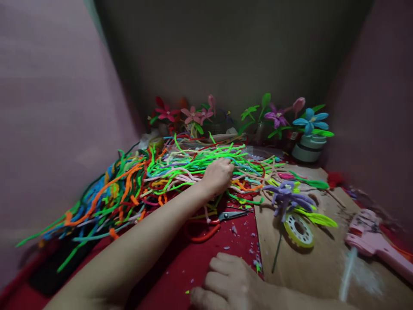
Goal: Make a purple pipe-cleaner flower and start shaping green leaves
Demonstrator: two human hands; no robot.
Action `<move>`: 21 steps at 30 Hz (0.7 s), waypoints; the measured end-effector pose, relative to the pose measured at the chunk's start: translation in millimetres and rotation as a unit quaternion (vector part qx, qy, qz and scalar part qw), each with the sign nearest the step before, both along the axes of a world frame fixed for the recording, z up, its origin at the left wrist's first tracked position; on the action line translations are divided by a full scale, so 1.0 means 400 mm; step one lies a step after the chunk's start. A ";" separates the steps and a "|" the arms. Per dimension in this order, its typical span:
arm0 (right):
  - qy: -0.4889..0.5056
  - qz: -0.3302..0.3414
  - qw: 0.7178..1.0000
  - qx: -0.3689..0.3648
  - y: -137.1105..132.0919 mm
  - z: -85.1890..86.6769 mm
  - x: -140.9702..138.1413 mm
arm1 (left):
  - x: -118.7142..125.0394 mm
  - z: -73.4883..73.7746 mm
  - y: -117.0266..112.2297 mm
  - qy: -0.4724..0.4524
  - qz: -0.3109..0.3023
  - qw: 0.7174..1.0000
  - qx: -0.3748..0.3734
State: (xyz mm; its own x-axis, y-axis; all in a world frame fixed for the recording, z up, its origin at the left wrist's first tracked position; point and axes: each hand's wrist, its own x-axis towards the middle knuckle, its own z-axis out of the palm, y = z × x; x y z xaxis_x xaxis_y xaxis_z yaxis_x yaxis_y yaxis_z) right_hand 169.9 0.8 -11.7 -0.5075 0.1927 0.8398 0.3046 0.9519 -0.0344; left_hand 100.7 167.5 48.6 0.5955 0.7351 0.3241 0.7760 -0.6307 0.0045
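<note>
My left hand (218,175) reaches into a wide heap of pipe cleaners (180,168) in green, orange, pink, blue and other colours. Its fingers are curled down among the green stems, with the tips partly hidden. My right hand (227,282) rests at the front on the red cloth (174,267), fingers folded in and nothing visible in them. Between the hands lie scissors (206,229) with orange handles, blades pointing right. Right of the heap lies a purple pipe-cleaner flower (288,198) with green leaves and a dark stem.
A yellow-rimmed tape roll (299,230) sits on a wooden board (300,271). At the right lies a pink glue gun (371,237) with a translucent stick. Finished flowers (192,115) line the back, including a blue one (311,120) at a pale jar (309,147). Walls enclose both sides.
</note>
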 end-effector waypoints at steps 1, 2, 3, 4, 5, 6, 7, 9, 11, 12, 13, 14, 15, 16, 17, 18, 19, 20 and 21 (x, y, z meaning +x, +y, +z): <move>0.004 0.007 1.000 -0.001 -0.001 0.001 0.001 | -0.004 0.000 -0.001 -0.010 0.011 1.000 -0.001; 0.003 0.015 1.000 -0.004 -0.002 0.001 0.002 | -0.008 0.000 -0.002 -0.022 0.021 1.000 -0.002; -0.002 0.021 1.000 -0.007 -0.004 0.002 0.004 | -0.013 0.003 -0.005 -0.035 0.030 0.999 -0.002; -0.008 0.024 1.000 -0.010 -0.005 0.003 0.005 | -0.017 0.006 -0.009 -0.046 0.034 0.998 -0.003; -0.016 0.026 0.999 -0.012 -0.006 0.004 0.006 | -0.021 0.011 -0.014 -0.055 0.035 0.998 -0.004; -0.019 0.024 0.999 -0.013 -0.007 0.004 0.007 | -0.024 0.018 -0.020 -0.061 0.031 0.998 -0.005; -0.021 0.022 0.999 -0.013 -0.008 0.004 0.007 | -0.028 0.026 -0.027 -0.068 0.023 0.997 -0.005; -0.019 0.020 1.000 -0.013 -0.010 0.002 0.007 | -0.040 0.048 -0.041 -0.097 -0.002 0.995 -0.003; -0.021 0.028 0.999 -0.017 -0.010 0.001 0.007 | -0.061 0.076 -0.050 -0.140 -0.022 0.990 0.001; -0.022 0.032 0.999 -0.019 -0.010 0.002 0.007 | -0.078 0.091 -0.051 -0.148 -0.019 0.989 -0.001; -0.022 0.034 0.999 -0.020 -0.010 0.002 0.008 | -0.100 0.106 -0.048 -0.144 -0.001 0.990 -0.004; -0.018 0.036 0.999 -0.019 -0.009 0.004 0.008 | -0.128 0.122 -0.043 -0.135 0.039 0.990 -0.003; -0.016 0.036 0.999 -0.018 -0.009 0.005 0.009 | -0.160 0.138 -0.034 -0.115 0.080 0.990 -0.006; -0.013 0.035 0.999 -0.018 -0.009 0.007 0.009 | -0.198 0.155 -0.023 -0.094 0.133 0.987 -0.007; -0.015 0.035 0.999 -0.019 -0.009 0.008 0.009 | -0.241 0.171 -0.011 -0.071 0.190 0.979 -0.012; -0.015 0.035 0.999 -0.020 -0.009 0.008 0.008 | -0.287 0.186 0.002 -0.066 0.225 0.972 -0.009; -0.015 0.036 0.999 -0.022 -0.010 0.008 0.008 | -0.336 0.201 0.015 -0.064 0.251 0.966 -0.007; -0.014 0.036 0.999 -0.023 -0.011 0.007 0.007 | -0.385 0.213 0.026 -0.064 0.278 0.959 -0.010; -0.011 0.036 0.999 -0.023 -0.012 0.005 0.006 | -0.433 0.222 0.035 -0.065 0.307 0.949 -0.014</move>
State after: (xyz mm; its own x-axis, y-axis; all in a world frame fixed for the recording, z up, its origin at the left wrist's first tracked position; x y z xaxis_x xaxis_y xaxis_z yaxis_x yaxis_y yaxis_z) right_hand 172.5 -4.1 -9.7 -0.5390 0.1929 0.8199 0.2371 0.9688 -0.0721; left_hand -72.5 181.7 137.3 0.0077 0.9401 0.3407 0.9891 -0.0573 0.1356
